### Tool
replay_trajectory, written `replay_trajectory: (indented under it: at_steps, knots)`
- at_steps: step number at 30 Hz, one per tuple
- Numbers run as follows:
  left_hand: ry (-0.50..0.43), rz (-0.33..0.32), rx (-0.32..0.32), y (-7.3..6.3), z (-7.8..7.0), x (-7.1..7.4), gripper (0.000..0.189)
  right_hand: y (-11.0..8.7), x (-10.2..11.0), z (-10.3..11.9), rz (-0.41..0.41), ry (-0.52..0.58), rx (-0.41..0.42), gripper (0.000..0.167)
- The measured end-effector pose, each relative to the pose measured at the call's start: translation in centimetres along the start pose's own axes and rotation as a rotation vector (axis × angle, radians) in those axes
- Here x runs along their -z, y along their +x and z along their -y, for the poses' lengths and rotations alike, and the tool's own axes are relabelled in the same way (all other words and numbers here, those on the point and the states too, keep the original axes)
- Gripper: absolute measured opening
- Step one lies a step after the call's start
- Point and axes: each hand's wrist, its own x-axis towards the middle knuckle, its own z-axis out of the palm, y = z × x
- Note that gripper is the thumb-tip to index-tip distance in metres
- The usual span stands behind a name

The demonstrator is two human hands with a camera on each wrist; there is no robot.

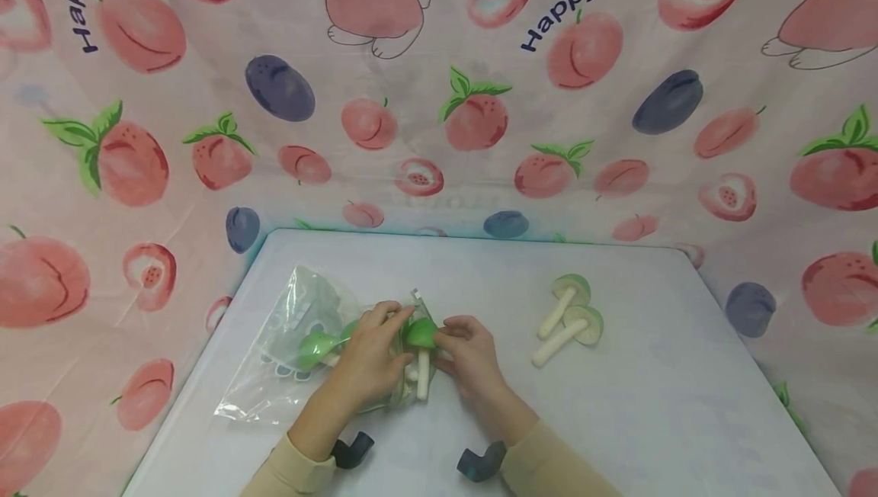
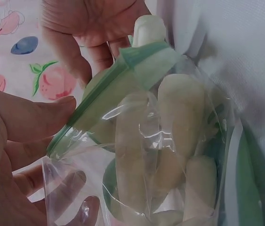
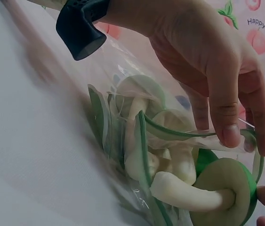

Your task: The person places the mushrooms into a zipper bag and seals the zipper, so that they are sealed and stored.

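Observation:
A clear zip bag (image 1: 240, 398) with a green seal strip lies on the left half of the table, its mouth facing right. Through the plastic, several toy mushrooms with white stems (image 2: 179, 108) and green caps show inside. My left hand (image 1: 370, 363) grips the bag's edge, its thumb by the green strip and its other fingers behind the plastic. At the mouth, my right hand (image 1: 473, 352) pinches the green cap of a toy mushroom (image 3: 193, 193). This mushroom's stem points toward me and overlaps the bag's rim.
Two more toy mushrooms, an upper one (image 1: 565, 306) and a lower one (image 1: 583, 327), lie together at the right of the white table (image 1: 658, 405). Dark curved pieces sit by both wrists. A fruit-print cloth (image 1: 411, 85) hangs behind and along the sides.

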Motion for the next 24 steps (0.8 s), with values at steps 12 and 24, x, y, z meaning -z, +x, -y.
replay_trajectory:
  at_steps: [12, 24]
  knots:
    - [-0.009, 0.01, 0.004, -0.12, 0.05, 0.24, 0.076, -0.02, -0.52, -0.37, -0.037, -0.055, 0.017, 0.044]
    - [-0.012, 0.025, 0.04, -0.15, 0.04, 0.5, 0.075, -0.3, -0.69, -0.49, -0.04, -0.072, 0.009, 0.037]
